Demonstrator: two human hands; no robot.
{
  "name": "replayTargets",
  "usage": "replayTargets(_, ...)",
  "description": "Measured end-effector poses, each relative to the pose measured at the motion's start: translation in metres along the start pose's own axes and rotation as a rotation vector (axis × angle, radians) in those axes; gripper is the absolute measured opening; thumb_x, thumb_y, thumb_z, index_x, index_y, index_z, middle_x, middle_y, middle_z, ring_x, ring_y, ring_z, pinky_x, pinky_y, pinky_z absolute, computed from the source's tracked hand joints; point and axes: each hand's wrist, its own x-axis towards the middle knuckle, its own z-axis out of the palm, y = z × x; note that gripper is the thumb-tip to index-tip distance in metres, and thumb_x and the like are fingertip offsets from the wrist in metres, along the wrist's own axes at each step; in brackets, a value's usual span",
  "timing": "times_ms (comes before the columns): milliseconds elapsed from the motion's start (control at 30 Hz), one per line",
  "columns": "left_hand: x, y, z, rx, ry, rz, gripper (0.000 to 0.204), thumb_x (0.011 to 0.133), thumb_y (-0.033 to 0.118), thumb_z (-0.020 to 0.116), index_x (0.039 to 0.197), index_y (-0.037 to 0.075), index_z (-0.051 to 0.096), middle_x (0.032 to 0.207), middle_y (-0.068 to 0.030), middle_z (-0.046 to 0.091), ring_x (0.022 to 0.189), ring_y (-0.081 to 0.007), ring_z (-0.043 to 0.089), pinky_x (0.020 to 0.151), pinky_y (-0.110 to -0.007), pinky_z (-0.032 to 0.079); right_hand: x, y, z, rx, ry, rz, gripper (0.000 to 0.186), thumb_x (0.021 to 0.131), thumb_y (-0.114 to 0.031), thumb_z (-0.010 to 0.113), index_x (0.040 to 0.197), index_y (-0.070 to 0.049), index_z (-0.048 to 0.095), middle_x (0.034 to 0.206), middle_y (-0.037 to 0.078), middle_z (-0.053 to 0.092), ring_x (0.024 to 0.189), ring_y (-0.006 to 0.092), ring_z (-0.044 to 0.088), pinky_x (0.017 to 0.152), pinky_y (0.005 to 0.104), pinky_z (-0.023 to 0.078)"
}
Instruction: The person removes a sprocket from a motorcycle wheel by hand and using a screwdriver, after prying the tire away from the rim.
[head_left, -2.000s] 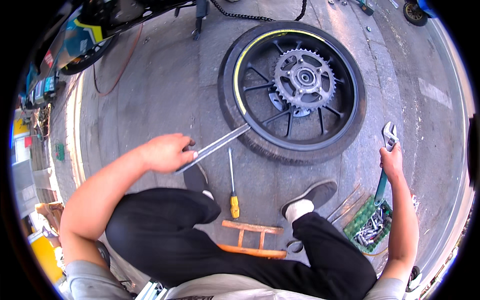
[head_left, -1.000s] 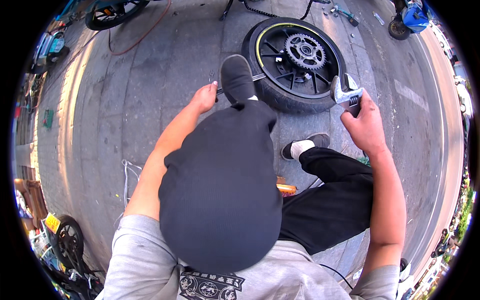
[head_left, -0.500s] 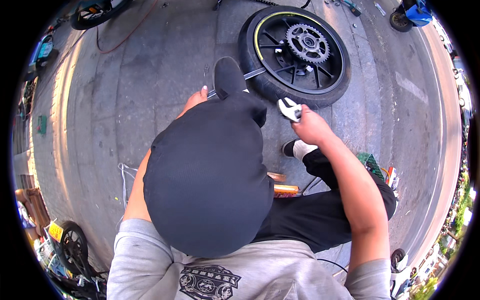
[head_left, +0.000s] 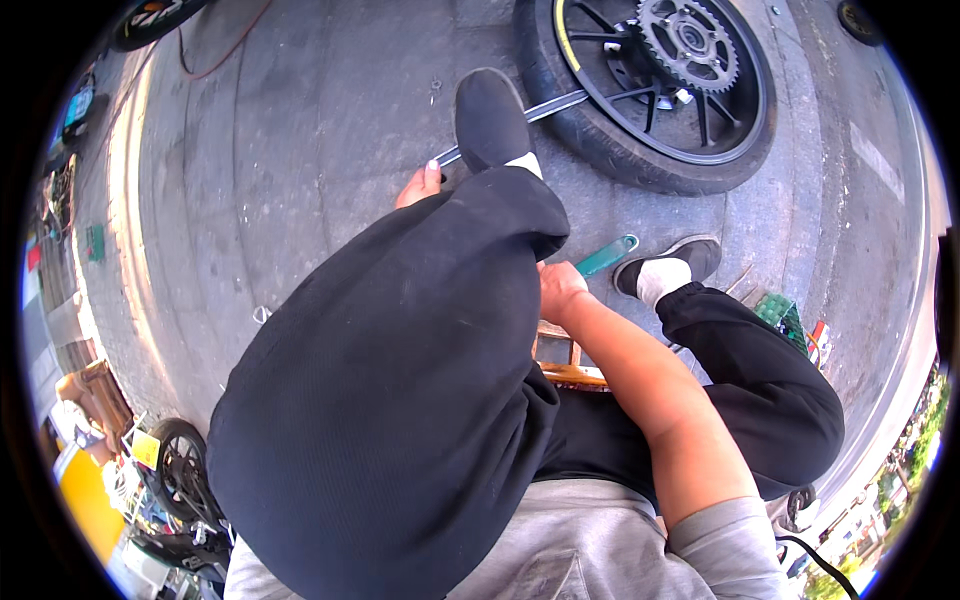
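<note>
My left hand [head_left: 420, 188] holds the end of a long flat metal lever [head_left: 555, 107], partly hidden by my raised leg; the lever's far end meets the rim of a motorcycle wheel [head_left: 655, 170] lying flat with its sprocket [head_left: 692, 75] upward. My left shoe [head_left: 488, 115] lies across the middle of the lever; whether it presses on it I cannot tell. My right hand [head_left: 560, 288] grips an adjustable wrench with a green handle [head_left: 608, 255], its head hidden behind my black-trousered leg [head_left: 380, 370].
A wooden stool [head_left: 570, 372] is under me. A green crate [head_left: 778, 318] sits beside my right shoe [head_left: 668, 268]. Parked motorcycles [head_left: 180, 470] stand at lower and upper left, a hose [head_left: 215, 65] lies on the paving, and a roadway runs along the right.
My right hand has swung the wrench down and left to behind my raised leg, its handle now pointing forward. My left leg came up over the lever earlier; my left hand stays at the lever.
</note>
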Motion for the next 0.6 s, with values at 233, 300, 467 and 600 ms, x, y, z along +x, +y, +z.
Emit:
replayTargets(233,-0.010,0.029,0.034,0.006,-0.148,-0.090,0.066,0.113,0.061,0.044,0.130,0.004,0.073,0.122,-0.0200,0.078,0.117,-0.0383,0.073,0.102,-0.050,0.053,0.002,0.024,0.023,0.263,-0.016,0.129,0.056,0.102,-0.032,0.067,0.156,-0.022,0.058,0.149,0.021,0.065,0.132,0.0309,0.070,0.109,0.0409,0.057)
replayTargets(300,-0.012,0.017,0.018,-0.036,-0.127,-0.075,0.063,0.113,0.060,0.047,0.129,0.005,0.074,0.121,-0.0175,0.079,0.116,-0.0334,0.074,0.101,-0.049,0.055,-0.003,0.031,0.026,0.204,0.026,0.137,0.063,0.096,-0.032,0.074,0.155,-0.021,0.058,0.147,0.020,0.067,0.135,0.0308,0.068,0.112,0.0410,0.056)
replayTargets(467,-0.035,0.048,-0.016,-0.096,-0.180,-0.102,0.055,0.112,0.053,0.054,0.129,0.004,0.073,0.121,-0.0144,0.078,0.112,-0.0299,0.074,0.099,-0.046,0.056,-0.072,0.056,0.002,0.120,-0.049,0.198,0.064,0.091,-0.030,0.077,0.152,-0.020,0.059,0.146,0.020,0.067,0.128,0.0317,0.072,0.109,0.0413,0.058)
replayTargets(600,-0.051,0.114,-0.078,-0.314,-0.227,-0.130,0.049,0.112,0.047,0.060,0.130,0.003,0.071,0.122,-0.0120,0.077,0.108,-0.0270,0.074,0.097,-0.043,0.058,-0.160,0.069,-0.044,0.206,0.022,0.190,0.067,0.085,-0.036,0.082,0.146,-0.015,0.064,0.127,0.022,0.073,0.119,0.0376,0.073,0.105,0.0463,0.058)
